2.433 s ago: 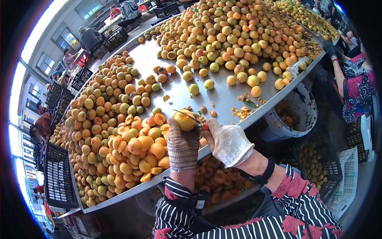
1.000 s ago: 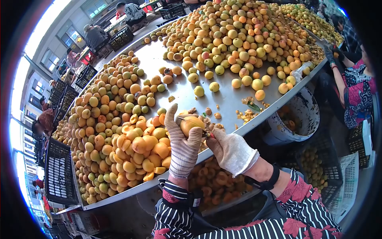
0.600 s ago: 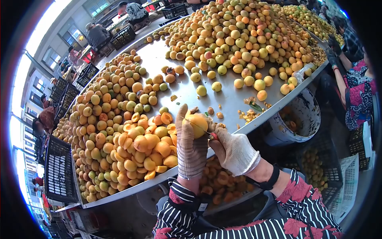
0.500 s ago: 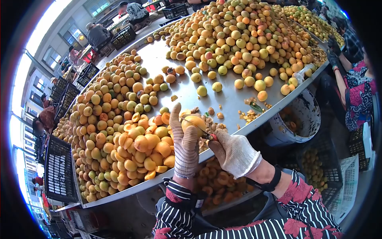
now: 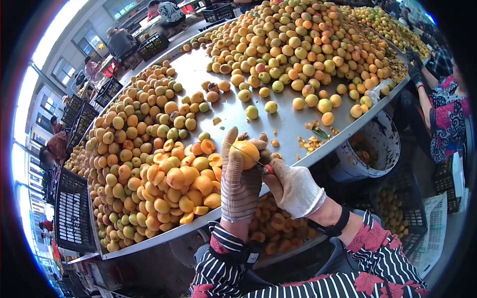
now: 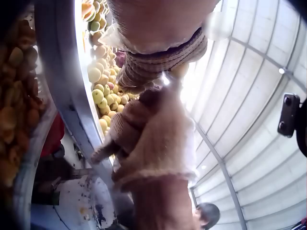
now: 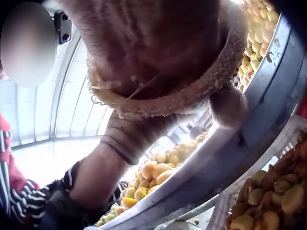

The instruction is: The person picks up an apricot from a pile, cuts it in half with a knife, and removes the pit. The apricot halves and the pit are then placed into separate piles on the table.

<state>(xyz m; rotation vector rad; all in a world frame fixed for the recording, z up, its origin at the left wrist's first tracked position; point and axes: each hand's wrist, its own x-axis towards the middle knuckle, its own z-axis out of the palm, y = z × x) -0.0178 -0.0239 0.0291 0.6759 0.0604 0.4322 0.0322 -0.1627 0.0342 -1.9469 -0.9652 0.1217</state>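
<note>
In the head view the left hand [image 5: 239, 186], in a striped knit glove, holds a yellow apricot [image 5: 244, 155] between thumb and fingers over the table's near edge. The gloved right hand [image 5: 293, 186] grips a small knife by its red handle [image 5: 269, 169]; the thin blade lies across the apricot. Both hands are close together. In the left wrist view the right hand [image 6: 158, 139] shows beyond the left glove [image 6: 158, 64]. The right wrist view shows the right glove's cuff [image 7: 168, 103] large, hiding the fruit and blade.
A metal table [image 5: 226, 110] bears heaps of whole apricots [image 5: 293, 44] and a pile of halves [image 5: 181, 185] left of the hands. Below its edge are a white bucket [image 5: 375, 166] and a container of halves [image 5: 278, 233]. Black crates [image 5: 73, 213] stand left; another person sits right.
Since the earliest frame the view has shifted slightly. The left thumb has lifted and settled back beside the apricot, which has turned under the blade. The right hand keeps its grip on the knife.
</note>
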